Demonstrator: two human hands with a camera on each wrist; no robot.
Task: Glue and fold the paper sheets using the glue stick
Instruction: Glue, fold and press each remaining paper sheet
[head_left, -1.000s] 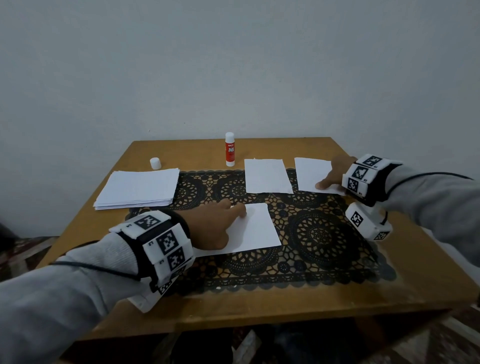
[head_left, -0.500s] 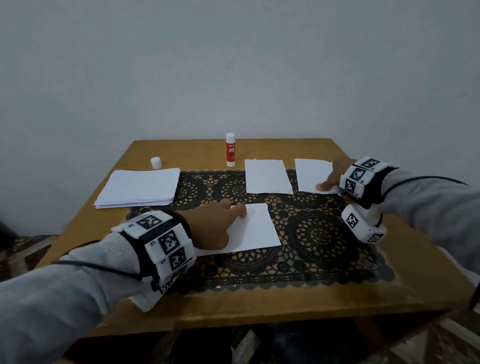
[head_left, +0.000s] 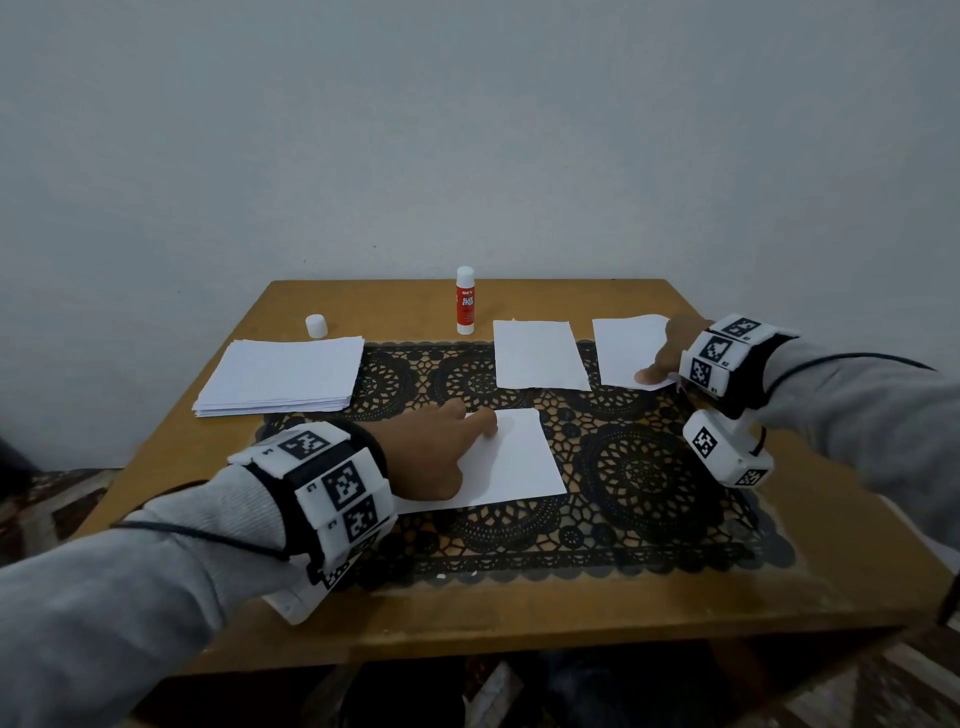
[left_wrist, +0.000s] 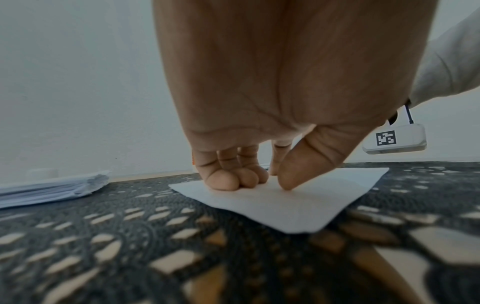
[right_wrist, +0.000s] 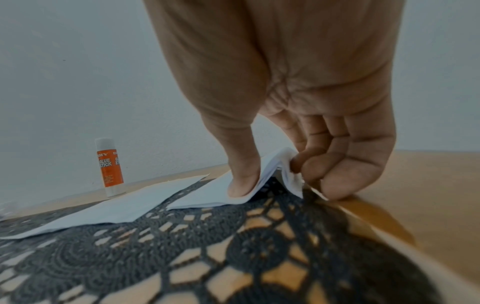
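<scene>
Right of the glue stick, the right hand pinched a far folded sheet by its corner: thin, limp, easily creased. The left hand, fingers curled, pressed the near sheet.

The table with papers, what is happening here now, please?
A person works with paper sheets on a lace mat. The left hand presses on the near sheet. The right hand pinches and lifts the edge of the far right sheet. The glue stick stands untouched, its cap off beside the paper stack.
</scene>
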